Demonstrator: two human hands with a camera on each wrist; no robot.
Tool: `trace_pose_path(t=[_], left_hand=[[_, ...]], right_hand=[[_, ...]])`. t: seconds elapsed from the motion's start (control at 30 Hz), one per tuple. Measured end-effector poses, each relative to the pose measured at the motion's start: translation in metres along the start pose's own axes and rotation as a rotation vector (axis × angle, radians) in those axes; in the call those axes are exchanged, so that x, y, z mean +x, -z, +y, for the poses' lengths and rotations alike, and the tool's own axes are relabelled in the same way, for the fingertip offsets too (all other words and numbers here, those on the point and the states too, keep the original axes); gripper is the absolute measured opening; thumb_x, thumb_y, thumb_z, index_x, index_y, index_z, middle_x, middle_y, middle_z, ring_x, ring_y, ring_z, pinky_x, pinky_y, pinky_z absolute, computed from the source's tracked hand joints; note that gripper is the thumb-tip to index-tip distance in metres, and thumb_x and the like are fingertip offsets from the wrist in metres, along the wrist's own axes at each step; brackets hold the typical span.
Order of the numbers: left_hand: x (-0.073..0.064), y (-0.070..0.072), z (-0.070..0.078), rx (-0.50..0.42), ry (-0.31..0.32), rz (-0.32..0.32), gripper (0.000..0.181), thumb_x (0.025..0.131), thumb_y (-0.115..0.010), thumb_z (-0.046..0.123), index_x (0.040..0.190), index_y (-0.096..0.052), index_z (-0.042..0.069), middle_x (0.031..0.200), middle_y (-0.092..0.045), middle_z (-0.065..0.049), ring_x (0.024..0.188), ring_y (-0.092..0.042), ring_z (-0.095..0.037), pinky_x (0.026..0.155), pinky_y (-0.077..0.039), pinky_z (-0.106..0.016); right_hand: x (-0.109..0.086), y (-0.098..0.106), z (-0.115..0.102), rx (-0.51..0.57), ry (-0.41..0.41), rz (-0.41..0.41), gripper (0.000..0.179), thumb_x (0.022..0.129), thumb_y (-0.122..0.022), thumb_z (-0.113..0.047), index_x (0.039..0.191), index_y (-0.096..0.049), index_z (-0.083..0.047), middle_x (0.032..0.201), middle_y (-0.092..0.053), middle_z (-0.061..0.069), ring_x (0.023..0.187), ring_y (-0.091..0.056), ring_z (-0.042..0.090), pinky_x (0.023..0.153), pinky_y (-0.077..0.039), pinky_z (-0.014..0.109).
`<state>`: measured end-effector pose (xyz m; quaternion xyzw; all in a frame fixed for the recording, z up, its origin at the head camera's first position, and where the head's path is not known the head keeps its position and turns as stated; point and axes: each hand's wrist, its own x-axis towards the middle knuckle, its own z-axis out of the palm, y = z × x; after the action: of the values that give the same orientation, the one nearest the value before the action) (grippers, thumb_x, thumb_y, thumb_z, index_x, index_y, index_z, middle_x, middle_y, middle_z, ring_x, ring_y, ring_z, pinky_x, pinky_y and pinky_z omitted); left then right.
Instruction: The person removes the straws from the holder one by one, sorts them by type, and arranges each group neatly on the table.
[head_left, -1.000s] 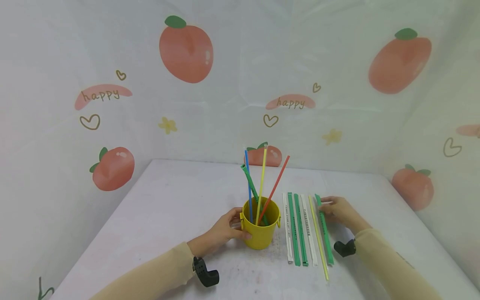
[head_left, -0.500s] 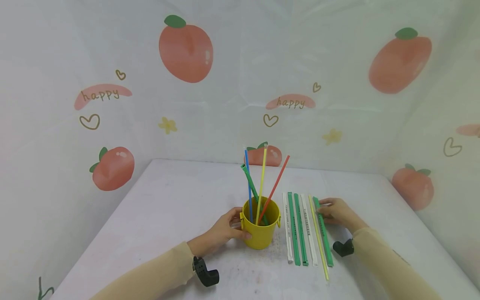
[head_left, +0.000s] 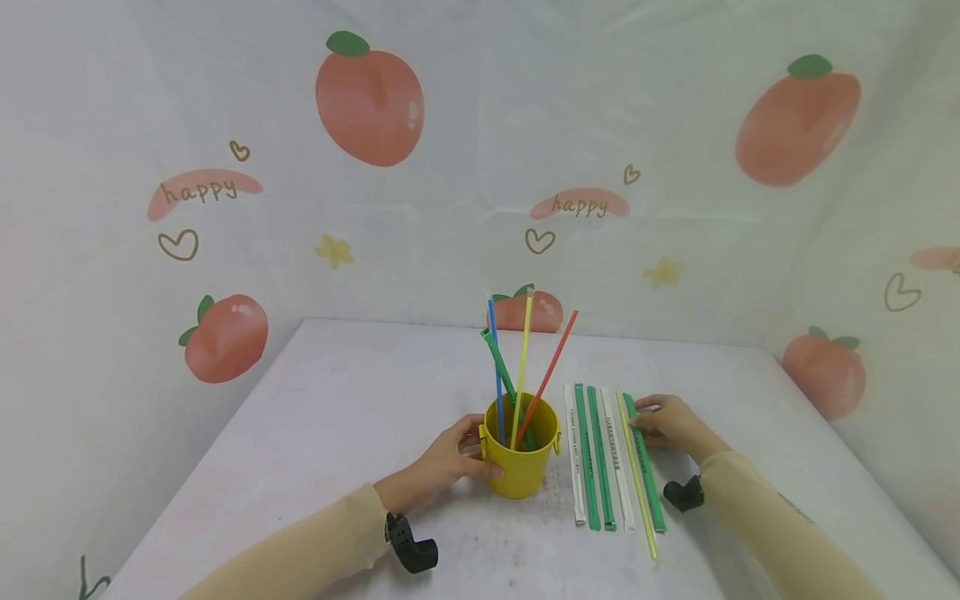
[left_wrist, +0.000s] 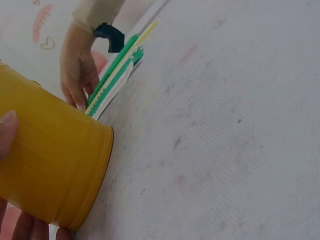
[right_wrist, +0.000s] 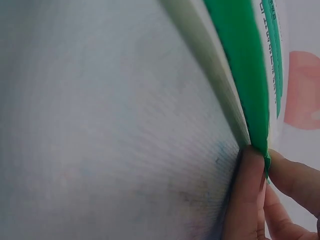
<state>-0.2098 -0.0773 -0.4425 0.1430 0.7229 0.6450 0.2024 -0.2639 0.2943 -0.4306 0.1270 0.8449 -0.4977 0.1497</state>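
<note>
My left hand (head_left: 442, 460) grips the side of a small yellow bucket (head_left: 517, 477), thumb in front and fingers behind. Standing in the bucket are a blue straw (head_left: 492, 333), a yellow straw (head_left: 527, 333), a red straw (head_left: 555, 362) and a green-wrapped straw (head_left: 501, 362). To its right, my right hand (head_left: 675, 425) pinches the far end of the rightmost green-wrapped straw (head_left: 651, 487), which lies on the table. The right wrist view shows thumb and fingers on that green wrapper's tip (right_wrist: 260, 135). The left wrist view shows the bucket's wall close up.
Left of the pinched straw lie a yellow straw (head_left: 643, 500), white-wrapped straws (head_left: 620, 479) and green-wrapped straws (head_left: 603, 467), side by side on the white table (head_left: 360, 383). A printed curtain (head_left: 450, 233) hangs behind the table.
My right hand has shifted slightly left, and the far end of the rightmost green-wrapped straw has moved left toward the yellow one. The left hand and bucket have stayed put.
</note>
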Motion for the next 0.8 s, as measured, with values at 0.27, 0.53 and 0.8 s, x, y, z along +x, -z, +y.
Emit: trace_pose_path(t=[0.27, 0.53, 0.8], left_hand=[[-0.0008, -0.0001, 0.0004, 0.007, -0.003, -0.001, 0.068, 0.074, -0.078, 0.019, 0.132, -0.043, 0.014, 0.127, -0.052, -0.005, 0.124, -0.042, -0.03, 0.102, -0.032, -0.054], [-0.0008, -0.0007, 0.0008, 0.005, 0.007, 0.007, 0.069, 0.073, -0.079, 0.02, 0.132, -0.043, 0.014, 0.127, -0.052, -0.005, 0.124, -0.043, -0.03, 0.103, -0.03, -0.056], [0.0, -0.0001, -0.0005, -0.005, 0.01, 0.003, 0.068, 0.073, -0.079, 0.021, 0.132, -0.043, 0.015, 0.128, -0.051, -0.004, 0.124, -0.043, -0.03, 0.103, -0.03, -0.056]], right_hand=[[-0.0015, -0.0006, 0.0006, 0.005, 0.022, -0.013, 0.051, 0.084, -0.063, -0.002, 0.127, -0.039, 0.009, 0.105, -0.053, 0.021, 0.076, -0.06, 0.016, 0.071, -0.055, 0.031], [-0.0013, -0.0003, 0.0017, -0.017, 0.009, -0.005, 0.051, 0.084, -0.064, -0.005, 0.128, -0.04, 0.007, 0.107, -0.053, 0.021, 0.076, -0.061, 0.016, 0.071, -0.055, 0.03], [-0.0022, -0.001, -0.001, -0.008, -0.026, 0.007, 0.05, 0.084, -0.063, -0.004, 0.127, -0.04, 0.006, 0.105, -0.054, 0.019, 0.075, -0.06, 0.015, 0.069, -0.055, 0.029]])
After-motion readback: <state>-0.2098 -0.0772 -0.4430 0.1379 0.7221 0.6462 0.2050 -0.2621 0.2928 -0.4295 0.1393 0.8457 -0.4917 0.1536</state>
